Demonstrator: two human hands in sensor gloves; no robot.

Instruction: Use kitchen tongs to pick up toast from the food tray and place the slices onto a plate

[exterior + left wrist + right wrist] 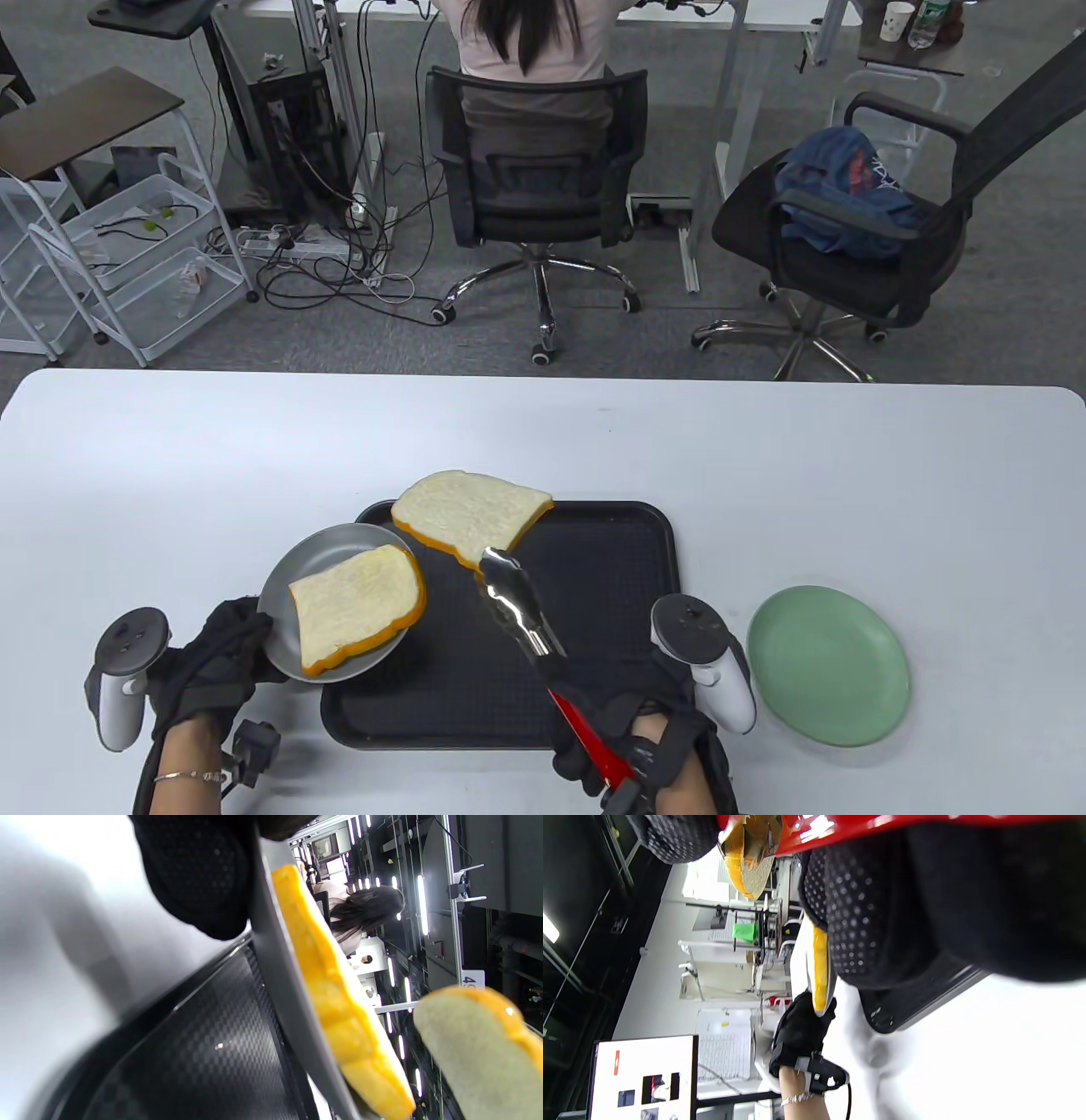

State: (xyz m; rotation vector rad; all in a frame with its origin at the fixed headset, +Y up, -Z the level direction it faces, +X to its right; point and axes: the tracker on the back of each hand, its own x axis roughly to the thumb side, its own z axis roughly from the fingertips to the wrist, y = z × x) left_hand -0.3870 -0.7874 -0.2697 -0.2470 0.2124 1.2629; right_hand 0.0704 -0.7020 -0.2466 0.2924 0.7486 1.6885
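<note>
In the table view my left hand (pixel 242 649) grips the near-left rim of a grey metal plate (pixel 293 577), held over the left edge of the black food tray (pixel 611 552). One toast slice (pixel 356 609) lies on that plate. My right hand (pixel 615 751) squeezes the red handles of the steel tongs (pixel 519 604). Their tips pinch the near edge of a second toast slice (pixel 467 512), which hangs over the tray's far-left corner. The left wrist view shows the plate rim (pixel 288 997), the plated toast's crust (pixel 335 1001) and the tonged slice (pixel 475 1048).
A green plate (pixel 827 666) lies on the white table to the right of the tray. Beyond the table's far edge stand two office chairs (pixel 534 178), and a person sits at a desk with their back turned.
</note>
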